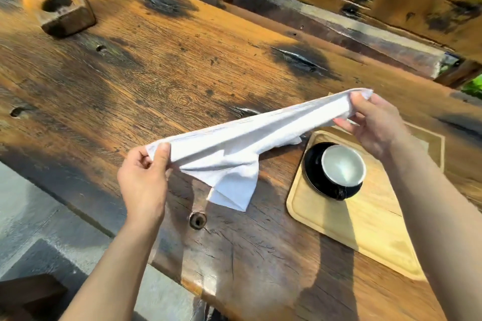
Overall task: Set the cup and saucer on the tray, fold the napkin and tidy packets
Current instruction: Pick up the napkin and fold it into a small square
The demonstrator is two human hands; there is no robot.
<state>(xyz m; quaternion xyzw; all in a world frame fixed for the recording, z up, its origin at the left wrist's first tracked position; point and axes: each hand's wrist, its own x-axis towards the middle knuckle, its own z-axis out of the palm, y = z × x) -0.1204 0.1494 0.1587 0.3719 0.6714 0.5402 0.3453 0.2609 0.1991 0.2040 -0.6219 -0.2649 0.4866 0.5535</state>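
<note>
Stretched across mid-frame above the worn wooden counter (pixel 182 81), the thin white cloth napkin (pixel 234 143) looks light and limp, sagging between the left hand (pixel 144 177) and right hand (pixel 375 125), each pinching one end, so corners seem the best hold.

Cup (pixel 343 167) on saucer (pixel 317 177) on tray (pixel 365 237)

two bare forearms reaching in from the bottom edge, no sleeves showing up to the frame edge, left hand (pixel 143 180) and right hand (pixel 375 125) bare, short plain fingernails, sunlit, shadow along the arms' inner sides
</note>
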